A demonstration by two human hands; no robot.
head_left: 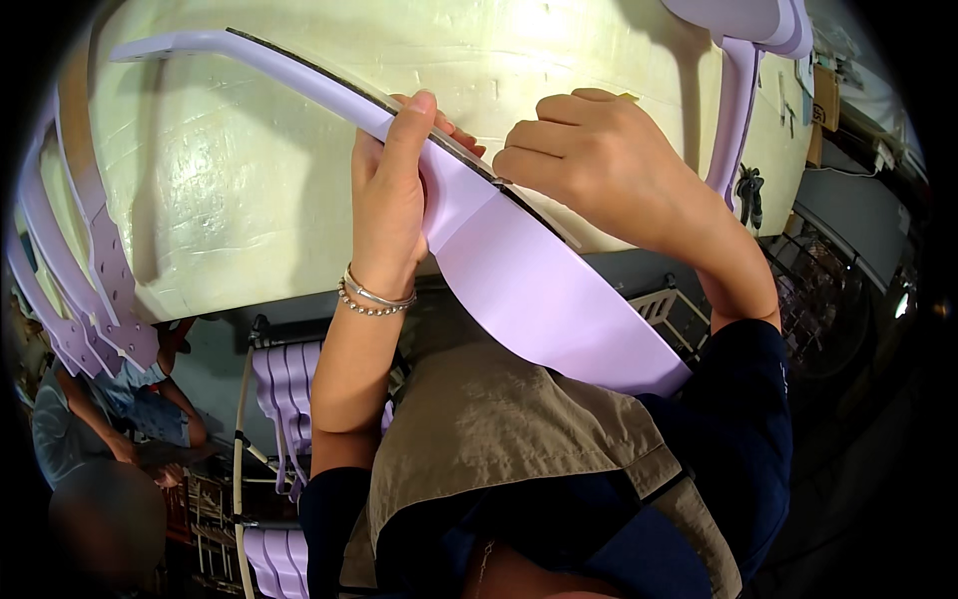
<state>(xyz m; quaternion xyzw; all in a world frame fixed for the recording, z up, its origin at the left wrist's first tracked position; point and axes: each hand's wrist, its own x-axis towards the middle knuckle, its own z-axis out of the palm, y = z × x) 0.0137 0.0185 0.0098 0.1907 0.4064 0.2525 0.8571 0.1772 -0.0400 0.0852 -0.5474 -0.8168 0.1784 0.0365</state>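
Observation:
A long lilac painted part (544, 285) slants across in front of me, narrow and bent at the far left and broad like a paddle at the near right. A dark strip (319, 75) runs along its upper edge. My left hand (394, 180) is wrapped round the narrow section, thumb over the edge and fingers behind. My right hand (589, 160) is closed with curled fingers at the dark strip, close to where the part widens. A thin pale sliver shows beside the edge below it. Whatever its fingertips pinch is hidden.
The pale, film-covered table (249, 200) lies beneath. Several lilac parts (70, 250) lean at its left end, another lilac piece (738, 110) stands at the right near dark pliers-like tools (750, 190). A rack (244, 429) holds more lilac parts below; another person (110, 429) sits at lower left.

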